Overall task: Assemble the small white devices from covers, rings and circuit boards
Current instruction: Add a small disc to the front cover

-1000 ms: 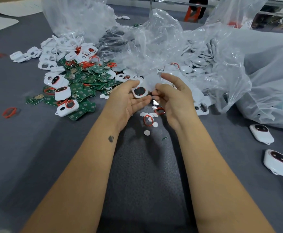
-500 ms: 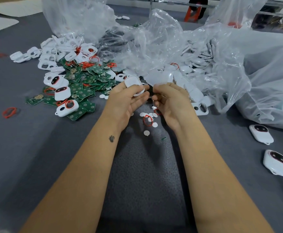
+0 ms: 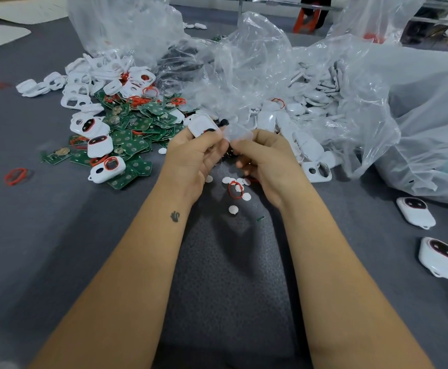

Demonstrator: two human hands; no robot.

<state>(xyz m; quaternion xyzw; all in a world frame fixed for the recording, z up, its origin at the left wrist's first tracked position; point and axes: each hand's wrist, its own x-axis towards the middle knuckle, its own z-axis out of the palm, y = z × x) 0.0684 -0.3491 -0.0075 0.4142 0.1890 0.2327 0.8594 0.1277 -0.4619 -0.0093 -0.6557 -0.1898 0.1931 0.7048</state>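
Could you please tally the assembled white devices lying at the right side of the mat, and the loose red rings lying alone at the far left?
Assembled white devices, right side: 4 (two cut off by the frame edge)
Loose red rings, far left: 2
Total: 6

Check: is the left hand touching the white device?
Touching. The head view shows the left hand with its fingers curled round the white device, which sits against the fingertips with no gap.

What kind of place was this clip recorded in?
Probably a small assembly workshop: loose green circuit boards and white covers are heaped on a grey table, beside large plastic bags of parts and finished devices.
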